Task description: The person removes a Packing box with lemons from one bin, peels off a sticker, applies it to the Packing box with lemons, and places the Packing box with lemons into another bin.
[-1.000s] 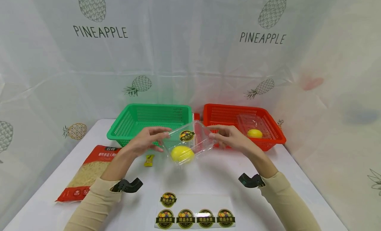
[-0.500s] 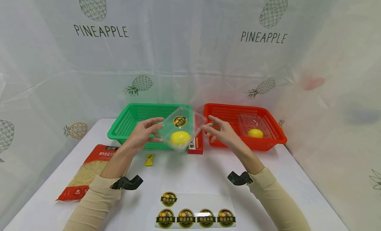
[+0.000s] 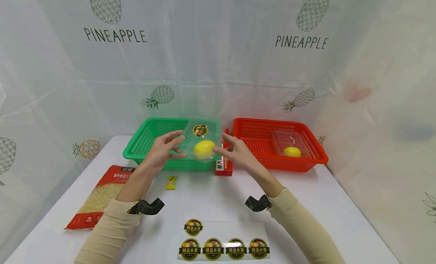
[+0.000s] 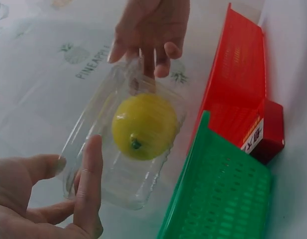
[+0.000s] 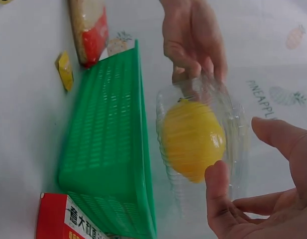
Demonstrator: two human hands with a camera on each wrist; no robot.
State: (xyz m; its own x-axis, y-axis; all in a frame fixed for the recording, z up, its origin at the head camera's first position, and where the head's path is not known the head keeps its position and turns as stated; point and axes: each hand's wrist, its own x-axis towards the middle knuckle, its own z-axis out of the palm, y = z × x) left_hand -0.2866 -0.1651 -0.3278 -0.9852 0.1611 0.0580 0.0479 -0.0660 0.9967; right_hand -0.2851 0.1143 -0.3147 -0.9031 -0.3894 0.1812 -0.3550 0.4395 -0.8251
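A clear plastic fruit box (image 3: 212, 131) is held in the air, tilted, in front of the green basket (image 3: 136, 157). Inside it lies a yellow lemon (image 3: 203, 147), and a round black-and-gold sticker (image 3: 200, 130) sits on the box's lid. My left hand (image 3: 161, 148) grips the left end between thumb and fingers. At the opposite end, my right hand (image 3: 236, 152) holds the box, its thumb overlapping the lemon in the head view. In the left wrist view the lemon's green-tipped end (image 4: 136, 143) faces the camera through the plastic.
The red basket (image 3: 313, 158) at the right contains another clear box (image 3: 287, 138) with a lemon. Between the baskets stands a red carton (image 3: 223, 169). A red pasta bag (image 3: 102, 196), a small yellow packet (image 3: 171, 182) and a sticker sheet (image 3: 235, 230) lie on the table.
My right hand let go of the box's right end, then moved left and took hold of it again. The box has turned and moved back and slightly left, over the green basket's edge.
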